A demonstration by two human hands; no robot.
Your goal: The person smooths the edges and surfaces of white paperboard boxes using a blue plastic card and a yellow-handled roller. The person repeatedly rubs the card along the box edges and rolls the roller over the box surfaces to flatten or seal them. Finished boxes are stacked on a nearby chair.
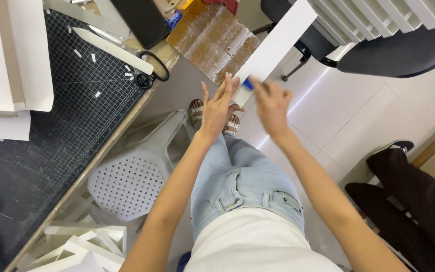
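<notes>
A dark cutting mat (51,136) with a white grid is covering the worktable on the left, its wooden edge (107,146) running diagonally down toward the lower left corner. White foam boards (11,60) are lying stacked at the mat's upper left corner, and small white offcuts (94,57) are scattered across the mat near its top edge. A long white strip (112,50) is lying close to the mat's right edge, with a black-handled pair of scissors (149,75) just beside it at the table's edge. A brown, glue-streaked board (212,43) is overhanging the table's far corner.

Below the table edge a white perforated plastic stool (132,181) is standing on the floor, and more white foam pieces (84,247) are piled under the lower left corner. A black office chair (399,55) is standing at the upper right, carrying white slatted foam parts (373,15).

The person is holding a long white foam board (278,45) out over the tiled floor — well clear of the table. The left hand (217,108) is spread flat, fingers straight, touching the board's near end. The right hand (273,106) is blurred, fingers curled — it is pinching a small blue object (247,83) against that same end.
</notes>
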